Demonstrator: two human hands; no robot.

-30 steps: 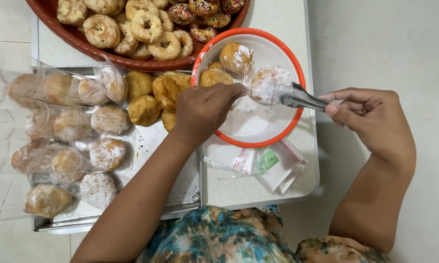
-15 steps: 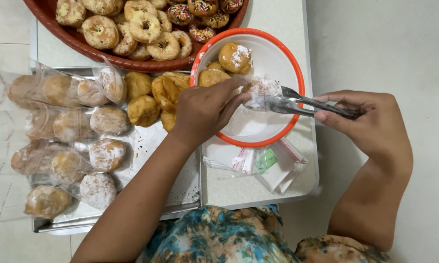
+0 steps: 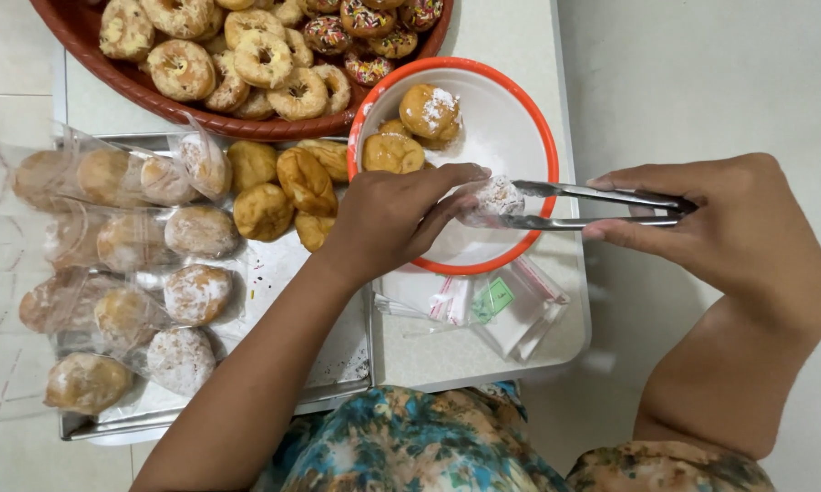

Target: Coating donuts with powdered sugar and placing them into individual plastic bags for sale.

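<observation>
- We are looking down on a small pale table [image 3: 483, 360] standing on a pale tiled floor, crowded with baked goods.
- Our right hand [image 3: 716, 228] is gripping metal tongs [image 3: 602, 208], whose long axis is running level toward the left.
- The tong tips are pinching a sugar-dusted doughnut [image 3: 500, 196] over the white, orange-rimmed bowl [image 3: 511, 137].
- Our left hand [image 3: 388, 219] is lying just left of that doughnut, fingers curled and touching it, apparently through thin clear plastic; this hand is the nearer one.
- A metal tray [image 3: 338, 351] of bagged and bare doughnuts is sitting to the left, and a red basket [image 3: 110, 77] of ring doughnuts is at the top.
</observation>
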